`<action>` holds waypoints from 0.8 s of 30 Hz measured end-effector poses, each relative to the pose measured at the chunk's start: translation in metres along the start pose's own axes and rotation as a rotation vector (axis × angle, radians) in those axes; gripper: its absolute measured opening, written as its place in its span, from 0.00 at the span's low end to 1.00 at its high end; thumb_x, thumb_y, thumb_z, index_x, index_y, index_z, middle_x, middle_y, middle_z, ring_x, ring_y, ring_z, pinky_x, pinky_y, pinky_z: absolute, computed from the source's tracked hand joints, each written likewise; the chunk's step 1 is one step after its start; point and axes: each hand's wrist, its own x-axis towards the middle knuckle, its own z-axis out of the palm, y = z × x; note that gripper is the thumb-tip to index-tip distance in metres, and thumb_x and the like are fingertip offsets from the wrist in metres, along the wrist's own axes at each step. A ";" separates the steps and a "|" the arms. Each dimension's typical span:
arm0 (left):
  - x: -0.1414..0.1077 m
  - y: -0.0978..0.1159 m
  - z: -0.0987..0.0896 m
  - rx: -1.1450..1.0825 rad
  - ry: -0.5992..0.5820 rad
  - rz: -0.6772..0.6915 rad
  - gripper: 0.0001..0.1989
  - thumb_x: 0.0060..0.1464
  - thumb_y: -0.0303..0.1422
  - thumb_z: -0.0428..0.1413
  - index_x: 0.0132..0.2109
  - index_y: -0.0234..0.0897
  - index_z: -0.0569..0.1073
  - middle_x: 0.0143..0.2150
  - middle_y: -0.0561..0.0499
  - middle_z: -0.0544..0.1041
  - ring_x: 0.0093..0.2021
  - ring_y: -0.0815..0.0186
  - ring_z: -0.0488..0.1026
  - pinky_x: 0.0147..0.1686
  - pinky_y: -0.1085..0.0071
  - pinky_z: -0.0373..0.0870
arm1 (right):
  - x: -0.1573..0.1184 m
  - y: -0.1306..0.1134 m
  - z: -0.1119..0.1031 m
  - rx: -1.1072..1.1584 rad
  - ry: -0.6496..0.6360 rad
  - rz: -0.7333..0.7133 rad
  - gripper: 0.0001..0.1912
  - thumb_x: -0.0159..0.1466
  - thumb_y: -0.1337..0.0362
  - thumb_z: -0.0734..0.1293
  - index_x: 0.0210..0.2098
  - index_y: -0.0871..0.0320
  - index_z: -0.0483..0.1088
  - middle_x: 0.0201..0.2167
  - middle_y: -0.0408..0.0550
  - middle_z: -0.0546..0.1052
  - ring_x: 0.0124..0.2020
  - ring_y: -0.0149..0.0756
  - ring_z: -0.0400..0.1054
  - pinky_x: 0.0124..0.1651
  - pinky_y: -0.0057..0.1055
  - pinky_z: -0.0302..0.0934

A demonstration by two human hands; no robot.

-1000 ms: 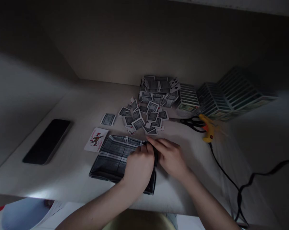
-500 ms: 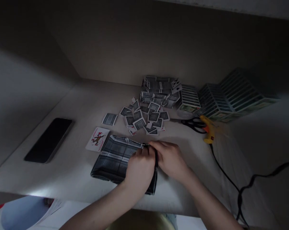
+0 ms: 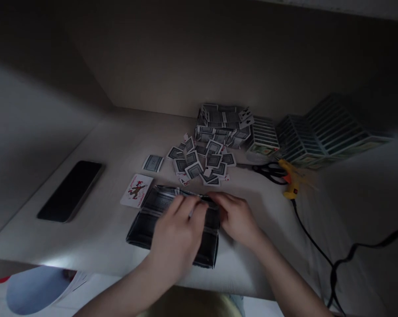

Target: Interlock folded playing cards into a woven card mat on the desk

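Note:
A shallow box made of folded playing cards (image 3: 142, 224), with dark patterned card backs showing, lies at the front of the shelf. My right hand (image 3: 237, 218) grips its far right corner, fingers closed on the rim and their tips partly hidden. Over the box's middle is my left hand (image 3: 177, 233), slightly blurred, with its fingers bent and somewhat apart. Nothing shows in that hand, though its fingertips are hidden. Just left of the box, a joker card (image 3: 136, 190) lies face up, and behind that sits a small folded card (image 3: 153, 163).
Loose folded cards (image 3: 194, 165) lie heaped behind the box, before a larger card structure (image 3: 223, 125). At right are black scissors (image 3: 270, 172), a yellow glue gun (image 3: 289, 180) with a black cord (image 3: 307, 233), and ribbed card structures (image 3: 331, 132). A phone (image 3: 70, 191) rests at left.
My left hand has moved left from the box's right edge to over its middle, its fingers loosening. The right hand stays at the corner. The view has shifted slightly.

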 end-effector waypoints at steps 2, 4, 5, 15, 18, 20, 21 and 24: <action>0.011 -0.010 -0.014 0.097 0.015 -0.037 0.13 0.51 0.30 0.53 0.46 0.40 0.70 0.49 0.46 0.69 0.48 0.55 0.64 0.46 0.56 0.62 | 0.000 -0.002 -0.001 -0.032 -0.008 0.005 0.23 0.54 0.79 0.56 0.45 0.56 0.68 0.41 0.46 0.76 0.41 0.34 0.70 0.44 0.30 0.64; 0.026 -0.021 -0.020 0.102 -0.038 0.007 0.14 0.49 0.32 0.55 0.46 0.39 0.70 0.50 0.45 0.69 0.51 0.53 0.62 0.50 0.53 0.58 | 0.000 -0.004 -0.001 -0.081 -0.008 0.000 0.22 0.55 0.79 0.55 0.44 0.56 0.69 0.40 0.47 0.76 0.40 0.34 0.70 0.43 0.30 0.64; 0.033 -0.027 -0.019 0.074 -0.101 0.050 0.14 0.49 0.34 0.56 0.44 0.39 0.71 0.47 0.46 0.71 0.50 0.55 0.63 0.51 0.54 0.56 | -0.001 -0.005 -0.001 -0.103 -0.010 -0.009 0.22 0.55 0.79 0.55 0.44 0.56 0.69 0.41 0.47 0.76 0.40 0.34 0.70 0.42 0.30 0.64; 0.048 -0.051 0.013 -0.033 -0.375 0.062 0.10 0.49 0.36 0.54 0.38 0.42 0.75 0.36 0.50 0.78 0.37 0.61 0.73 0.36 0.68 0.66 | -0.004 -0.012 0.002 -0.267 -0.004 -0.045 0.22 0.54 0.79 0.56 0.45 0.59 0.68 0.41 0.49 0.76 0.38 0.38 0.70 0.42 0.34 0.63; 0.047 -0.048 0.012 -0.019 -0.361 0.044 0.09 0.49 0.35 0.53 0.35 0.40 0.76 0.34 0.50 0.78 0.35 0.61 0.74 0.35 0.69 0.65 | -0.005 -0.013 0.003 -0.249 -0.009 -0.043 0.23 0.54 0.79 0.56 0.45 0.59 0.68 0.41 0.49 0.76 0.38 0.38 0.70 0.42 0.35 0.63; 0.046 -0.045 0.011 -0.012 -0.348 0.049 0.08 0.49 0.34 0.52 0.34 0.40 0.76 0.33 0.50 0.78 0.35 0.62 0.74 0.34 0.69 0.65 | -0.005 -0.011 0.004 -0.212 -0.012 -0.039 0.23 0.54 0.79 0.56 0.46 0.59 0.68 0.42 0.49 0.75 0.40 0.38 0.70 0.43 0.35 0.63; 0.046 -0.044 0.011 -0.009 -0.340 0.048 0.08 0.49 0.35 0.52 0.33 0.40 0.76 0.33 0.50 0.78 0.35 0.62 0.74 0.34 0.69 0.65 | -0.006 -0.010 0.004 -0.179 -0.014 -0.036 0.23 0.55 0.79 0.56 0.47 0.58 0.67 0.42 0.49 0.75 0.40 0.37 0.70 0.44 0.34 0.63; 0.046 -0.042 0.011 0.008 -0.321 0.026 0.09 0.50 0.37 0.53 0.31 0.39 0.75 0.31 0.50 0.78 0.35 0.62 0.74 0.32 0.70 0.64 | -0.006 -0.004 0.003 -0.011 0.012 -0.013 0.19 0.59 0.74 0.56 0.48 0.57 0.65 0.42 0.48 0.75 0.41 0.35 0.70 0.44 0.32 0.64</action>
